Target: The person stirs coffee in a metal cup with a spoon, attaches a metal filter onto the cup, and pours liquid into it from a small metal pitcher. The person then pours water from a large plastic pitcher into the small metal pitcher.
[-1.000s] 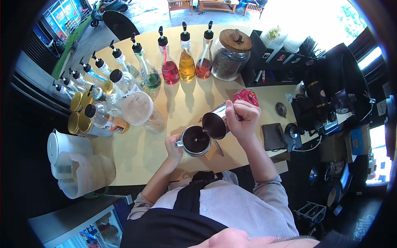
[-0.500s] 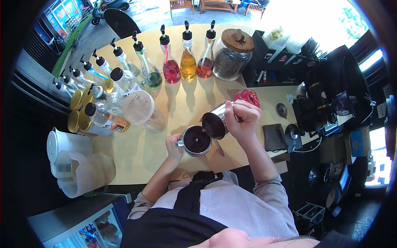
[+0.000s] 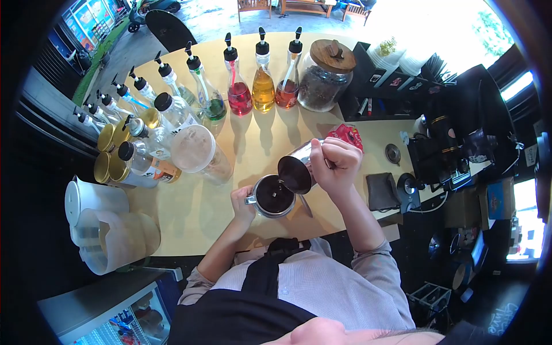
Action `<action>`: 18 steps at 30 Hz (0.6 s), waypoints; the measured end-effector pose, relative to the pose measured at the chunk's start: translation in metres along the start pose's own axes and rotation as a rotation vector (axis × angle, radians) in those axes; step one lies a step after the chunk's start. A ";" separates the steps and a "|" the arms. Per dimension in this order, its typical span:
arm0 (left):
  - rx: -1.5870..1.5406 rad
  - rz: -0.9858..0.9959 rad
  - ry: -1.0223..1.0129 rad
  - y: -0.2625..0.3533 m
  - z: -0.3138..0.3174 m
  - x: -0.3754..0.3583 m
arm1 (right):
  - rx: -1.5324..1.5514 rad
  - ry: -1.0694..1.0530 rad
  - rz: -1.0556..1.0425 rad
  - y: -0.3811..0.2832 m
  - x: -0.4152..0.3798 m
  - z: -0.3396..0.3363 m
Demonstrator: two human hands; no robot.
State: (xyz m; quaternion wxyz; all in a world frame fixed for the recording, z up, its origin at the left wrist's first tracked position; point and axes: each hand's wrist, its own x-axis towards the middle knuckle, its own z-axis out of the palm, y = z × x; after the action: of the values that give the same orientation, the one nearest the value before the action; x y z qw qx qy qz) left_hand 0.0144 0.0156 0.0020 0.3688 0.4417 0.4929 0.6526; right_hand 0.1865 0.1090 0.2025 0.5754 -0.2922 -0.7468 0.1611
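Two hands, both gripping: left hand [image 3: 242, 204] closed on the side handle of a metal mug [image 3: 276, 215], right hand [image 3: 338, 161] wrapped round the handle side of a steel pitcher [image 3: 296, 174]. Mug at the near middle of the table [image 3: 190, 224], dark liquid [image 3: 273, 199] inside; impossible to tell whether resting or slightly raised. Pitcher just to the right, tilted, lip over the mug.

Probably stiff and hard to break, both of them; smooth metal, likely slippery if wet, heavier with liquid inside. Best held by the handles, in case of heat.

Just right of the mug, a thin metal utensil [image 3: 306, 206], close enough to knock. Beyond the right hand, a red packet [image 3: 347, 136]; farther right, a dark folded cloth or pouch [image 3: 382, 191]. To the far left, a lidded plastic jar [image 3: 192, 149], likely limiting sideways room. Along the far side, pump-top bottles [image 3: 240, 99] and a wood-lidded glass jar [image 3: 324, 86], well apart from the mug.
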 end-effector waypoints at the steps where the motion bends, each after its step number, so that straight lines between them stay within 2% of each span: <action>1: 0.028 0.019 0.014 0.001 0.001 0.000 | 0.006 -0.002 -0.007 0.000 0.000 0.000; 9: -0.010 0.029 0.041 -0.006 0.001 0.000 | 0.021 -0.007 -0.025 -0.004 0.000 -0.001; 14: 0.190 0.125 0.072 0.000 0.004 0.001 | 0.038 -0.013 -0.040 -0.009 0.000 -0.004; 18: 0.036 0.065 0.028 -0.002 0.002 0.001 | 0.026 -0.027 -0.048 -0.011 0.000 -0.008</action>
State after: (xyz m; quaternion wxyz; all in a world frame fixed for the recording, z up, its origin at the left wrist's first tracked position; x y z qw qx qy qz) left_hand 0.0161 0.0172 0.0007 0.3324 0.4548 0.4949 0.6616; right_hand 0.1912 0.0996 0.2108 0.5727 -0.2642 -0.7592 0.1609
